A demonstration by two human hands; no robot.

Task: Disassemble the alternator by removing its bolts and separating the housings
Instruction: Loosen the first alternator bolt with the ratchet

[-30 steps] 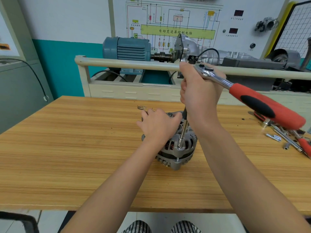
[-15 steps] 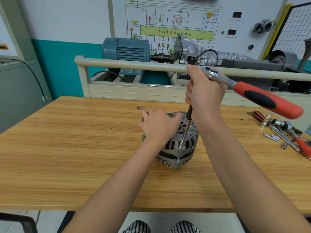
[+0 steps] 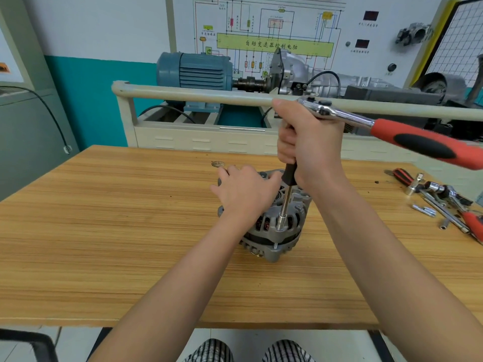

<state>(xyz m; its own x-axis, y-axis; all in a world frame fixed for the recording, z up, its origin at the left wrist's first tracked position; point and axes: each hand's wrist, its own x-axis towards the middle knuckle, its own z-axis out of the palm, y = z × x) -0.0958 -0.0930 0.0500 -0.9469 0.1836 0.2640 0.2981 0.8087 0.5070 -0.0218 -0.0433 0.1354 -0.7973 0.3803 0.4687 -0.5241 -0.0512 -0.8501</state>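
Note:
A grey alternator [image 3: 274,231] stands on the wooden table [image 3: 117,231], near its middle. My left hand [image 3: 245,192] rests on top of the alternator, fingers curved over the housing. My right hand [image 3: 308,142] grips the upright black extension bar just under the head of a ratchet wrench [image 3: 418,139] with a red and black handle that points to the right. The socket [image 3: 281,220] at the bar's lower end sits on a bolt at the near rim of the housing. The bolt head itself is hidden.
Loose tools lie at the table's right edge: a second red-handled ratchet [image 3: 470,220], chrome bars, small sockets and bolts [image 3: 423,210]. A washer [image 3: 217,163] lies behind the alternator. A cream rail [image 3: 196,96] and a motor rig [image 3: 193,69] stand beyond the table.
The ratchet handle has swung away from me, its far end higher and further back. My right hand shifted slightly. My left hand stays on the alternator.

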